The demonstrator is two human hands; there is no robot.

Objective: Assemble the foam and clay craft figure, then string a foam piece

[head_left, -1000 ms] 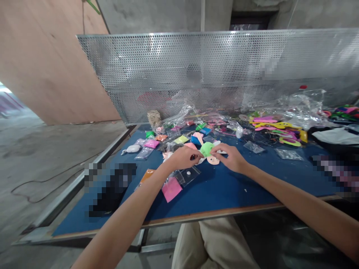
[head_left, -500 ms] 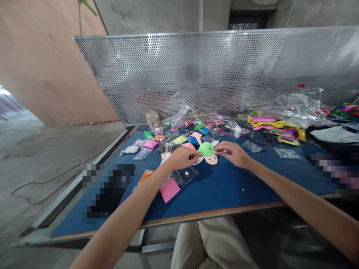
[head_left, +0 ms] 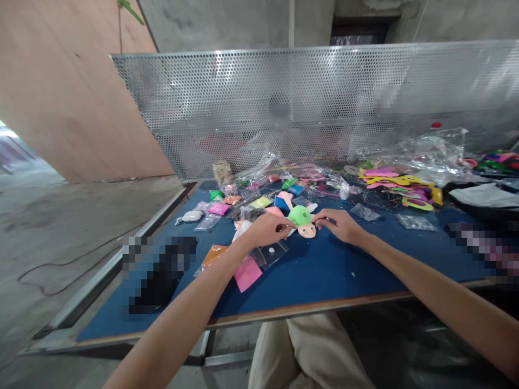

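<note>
At the left, a wooden board [head_left: 81, 92] stands behind the floor [head_left: 60, 232], where a thin dark cable [head_left: 40, 293] lies. On the left part of the blue desk [head_left: 316, 286], a dark thing [head_left: 168, 275] is too blurred to name. Just beyond it is a small white thing [head_left: 192, 216]. Next come an orange packet [head_left: 214, 252] on the near side and, farther off, a bright pink packet [head_left: 219, 208] with a green packet [head_left: 216, 194] beyond it. A larger pink packet [head_left: 247, 274] lies nearer, beside a clear bag [head_left: 275, 255] with 1 white piece.

The left hand [head_left: 270, 229] pinches the left edge of a green toy [head_left: 300, 215], which is between the 2 hands, over the middle of the desk. Its peach face [head_left: 307, 231], with 2 eyes, is on the near side. The right hand [head_left: 336, 224] has its thumb and fingers bent close at the toy's right edge; whether they grip it, I cannot tell.

Farther right lie 2 clear packets [head_left: 366, 212], then a pile of coloured shapes [head_left: 397, 180]. At the right, a white cloth [head_left: 486, 194] lies on something black. Along the far side stands a perforated metal sheet [head_left: 251, 86].
</note>
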